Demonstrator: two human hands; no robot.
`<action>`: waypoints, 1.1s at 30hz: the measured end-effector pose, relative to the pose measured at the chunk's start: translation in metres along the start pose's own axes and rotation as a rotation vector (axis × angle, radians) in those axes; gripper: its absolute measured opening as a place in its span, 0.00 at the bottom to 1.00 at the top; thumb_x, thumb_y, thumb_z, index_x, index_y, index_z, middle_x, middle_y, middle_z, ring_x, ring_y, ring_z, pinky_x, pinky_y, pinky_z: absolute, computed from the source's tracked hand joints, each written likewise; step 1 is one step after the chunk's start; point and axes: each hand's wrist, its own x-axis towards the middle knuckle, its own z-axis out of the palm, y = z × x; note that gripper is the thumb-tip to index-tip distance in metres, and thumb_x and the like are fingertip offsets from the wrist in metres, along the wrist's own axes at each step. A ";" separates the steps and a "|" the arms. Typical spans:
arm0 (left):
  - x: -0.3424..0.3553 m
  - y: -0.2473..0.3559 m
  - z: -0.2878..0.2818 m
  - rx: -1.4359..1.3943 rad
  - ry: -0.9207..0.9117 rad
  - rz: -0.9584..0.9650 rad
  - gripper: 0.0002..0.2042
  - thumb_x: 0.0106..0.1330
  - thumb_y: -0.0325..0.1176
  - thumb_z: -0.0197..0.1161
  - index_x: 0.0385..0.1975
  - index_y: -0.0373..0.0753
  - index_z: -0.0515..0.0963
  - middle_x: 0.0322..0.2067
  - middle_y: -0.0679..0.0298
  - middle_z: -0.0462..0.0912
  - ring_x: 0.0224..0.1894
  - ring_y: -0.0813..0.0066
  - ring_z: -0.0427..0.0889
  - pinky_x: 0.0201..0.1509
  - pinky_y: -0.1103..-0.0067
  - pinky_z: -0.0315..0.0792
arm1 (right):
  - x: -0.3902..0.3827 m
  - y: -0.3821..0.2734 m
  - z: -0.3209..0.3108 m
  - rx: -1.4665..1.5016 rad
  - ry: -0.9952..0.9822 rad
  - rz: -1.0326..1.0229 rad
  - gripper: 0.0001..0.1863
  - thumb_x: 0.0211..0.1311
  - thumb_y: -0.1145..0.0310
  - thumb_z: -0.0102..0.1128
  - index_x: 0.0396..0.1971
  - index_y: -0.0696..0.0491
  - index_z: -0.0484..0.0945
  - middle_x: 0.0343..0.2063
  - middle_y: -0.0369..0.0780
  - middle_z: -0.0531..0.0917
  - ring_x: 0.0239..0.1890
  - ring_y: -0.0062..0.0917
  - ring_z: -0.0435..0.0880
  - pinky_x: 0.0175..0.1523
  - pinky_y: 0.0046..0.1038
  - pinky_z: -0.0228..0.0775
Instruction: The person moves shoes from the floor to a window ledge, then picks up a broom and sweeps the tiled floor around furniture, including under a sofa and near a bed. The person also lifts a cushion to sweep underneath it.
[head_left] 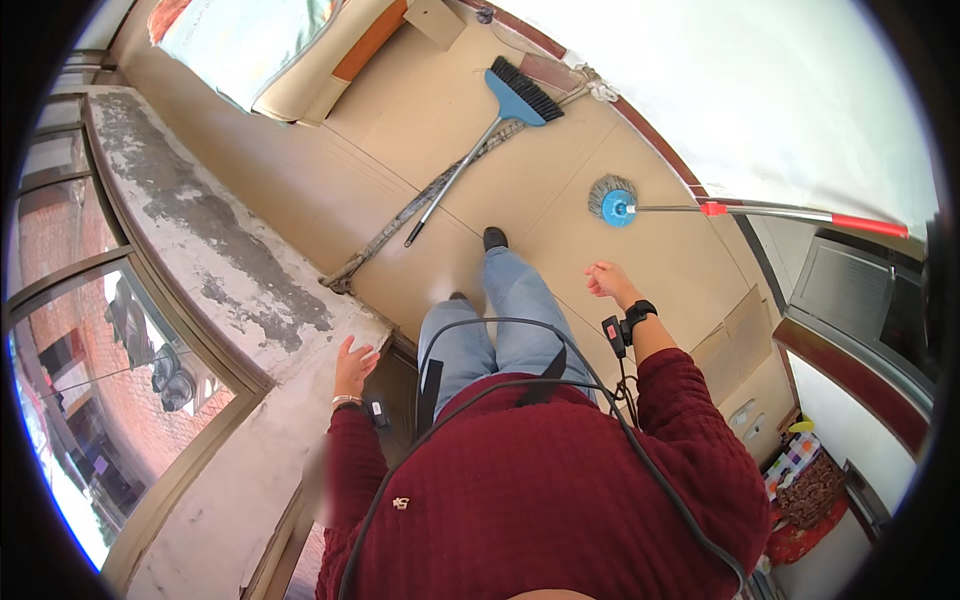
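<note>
Low at my left side, my left hand is open with its fingers apart and nothing in it, close to the edge of a worn ledge. Out in front on the right, my right hand has its fingers curled in, and no object shows in it. It touches nothing. A broom with a blue head and black bristles lies on the tiled floor ahead, its grey handle toward me. To the right, a mop with a blue disc and grey strands rests on the floor, its red-and-silver pole extending right.
Black cables loop across my front. A long twisted strip crosses the floor under the broom. Bedding lies on a bed at the far left. Windows line the left; a dark cabinet and flattened cardboard are at right.
</note>
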 end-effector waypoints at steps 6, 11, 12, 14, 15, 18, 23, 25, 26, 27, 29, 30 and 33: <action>0.103 0.043 0.082 0.027 -0.388 -0.048 0.17 0.63 0.37 0.54 0.49 0.39 0.67 0.38 0.60 0.77 0.41 0.71 0.77 0.44 0.76 0.69 | 0.067 -0.033 0.058 0.298 -0.026 0.055 0.14 0.60 0.60 0.48 0.37 0.54 0.74 0.25 0.38 0.78 0.28 0.23 0.78 0.35 0.25 0.72; 0.177 0.013 0.123 -0.485 -0.534 -0.325 0.13 0.65 0.41 0.51 0.44 0.40 0.69 0.38 0.59 0.77 0.40 0.69 0.77 0.45 0.72 0.72 | 0.164 -0.049 0.132 0.562 -0.220 0.060 0.15 0.62 0.59 0.47 0.39 0.54 0.73 0.26 0.39 0.78 0.29 0.23 0.77 0.37 0.26 0.72; 0.184 0.001 0.126 -0.550 -0.573 -0.362 0.14 0.65 0.42 0.50 0.44 0.40 0.70 0.39 0.59 0.77 0.40 0.68 0.77 0.45 0.70 0.71 | 0.188 -0.047 0.148 0.538 -0.260 0.065 0.14 0.62 0.60 0.46 0.38 0.54 0.73 0.27 0.39 0.78 0.29 0.24 0.77 0.38 0.27 0.72; 0.196 -0.018 0.132 -0.613 -0.705 -0.500 0.17 0.65 0.44 0.50 0.47 0.40 0.68 0.44 0.57 0.75 0.44 0.65 0.75 0.50 0.67 0.69 | 0.243 -0.045 0.177 0.501 -0.249 0.149 0.14 0.61 0.60 0.46 0.38 0.54 0.72 0.28 0.39 0.78 0.31 0.24 0.77 0.39 0.27 0.72; 0.199 -0.027 0.133 -0.621 -0.727 -0.555 0.18 0.64 0.44 0.50 0.48 0.40 0.67 0.46 0.56 0.73 0.47 0.65 0.74 0.51 0.67 0.68 | 0.271 -0.045 0.190 0.463 -0.224 0.198 0.14 0.61 0.59 0.47 0.38 0.54 0.72 0.29 0.39 0.78 0.31 0.24 0.77 0.40 0.26 0.72; 0.212 -0.041 0.134 -0.643 -0.808 -0.647 0.20 0.65 0.47 0.48 0.51 0.41 0.65 0.48 0.55 0.71 0.49 0.64 0.72 0.54 0.66 0.66 | 0.354 -0.047 0.232 0.548 -0.131 0.231 0.14 0.59 0.60 0.49 0.38 0.53 0.72 0.31 0.39 0.77 0.33 0.24 0.77 0.41 0.27 0.72; 0.226 -0.056 0.136 -0.863 -0.888 -0.711 0.27 0.60 0.54 0.51 0.55 0.44 0.62 0.52 0.54 0.68 0.54 0.60 0.68 0.60 0.60 0.57 | 0.485 -0.057 0.310 0.294 -0.101 0.120 0.17 0.56 0.61 0.53 0.42 0.53 0.73 0.37 0.37 0.77 0.42 0.24 0.74 0.45 0.28 0.68; 0.228 -0.063 0.139 -0.893 -0.920 -0.700 0.29 0.59 0.55 0.52 0.57 0.45 0.60 0.54 0.53 0.65 0.55 0.59 0.66 0.61 0.60 0.54 | 0.524 -0.055 0.342 0.254 -0.069 0.021 0.19 0.55 0.61 0.54 0.46 0.52 0.72 0.40 0.37 0.77 0.43 0.24 0.74 0.46 0.27 0.67; 0.228 -0.066 0.140 -0.886 -0.927 -0.692 0.31 0.58 0.55 0.52 0.58 0.45 0.58 0.55 0.53 0.64 0.56 0.58 0.65 0.61 0.61 0.53 | 0.541 -0.054 0.357 0.238 -0.049 -0.027 0.20 0.55 0.62 0.54 0.48 0.52 0.72 0.41 0.37 0.77 0.43 0.23 0.74 0.47 0.26 0.66; 0.229 -0.068 0.140 -0.871 -0.923 -0.701 0.32 0.58 0.56 0.53 0.59 0.46 0.57 0.55 0.53 0.62 0.57 0.58 0.64 0.62 0.61 0.52 | 0.558 -0.054 0.370 0.185 -0.074 -0.051 0.22 0.56 0.62 0.53 0.51 0.51 0.70 0.46 0.38 0.74 0.49 0.26 0.70 0.51 0.29 0.62; 0.230 -0.070 0.139 -0.867 -0.926 -0.694 0.36 0.56 0.56 0.54 0.61 0.45 0.53 0.57 0.52 0.59 0.59 0.59 0.61 0.62 0.64 0.52 | 0.582 -0.050 0.391 0.071 -0.103 -0.057 0.25 0.57 0.61 0.51 0.56 0.48 0.66 0.56 0.40 0.68 0.59 0.30 0.63 0.60 0.36 0.53; 0.230 -0.069 0.137 -0.864 -0.911 -0.705 0.38 0.55 0.56 0.54 0.62 0.45 0.50 0.57 0.51 0.58 0.59 0.59 0.60 0.62 0.66 0.52 | 0.593 -0.048 0.396 0.134 -0.191 0.016 0.25 0.58 0.62 0.51 0.57 0.48 0.64 0.57 0.41 0.66 0.61 0.31 0.61 0.62 0.33 0.50; 0.231 -0.065 0.135 -0.879 -0.899 -0.749 0.39 0.55 0.57 0.54 0.63 0.46 0.47 0.58 0.52 0.57 0.60 0.59 0.59 0.62 0.66 0.51 | 0.611 -0.040 0.412 0.415 -0.139 0.072 0.26 0.58 0.61 0.51 0.57 0.49 0.64 0.57 0.42 0.66 0.61 0.31 0.60 0.62 0.31 0.49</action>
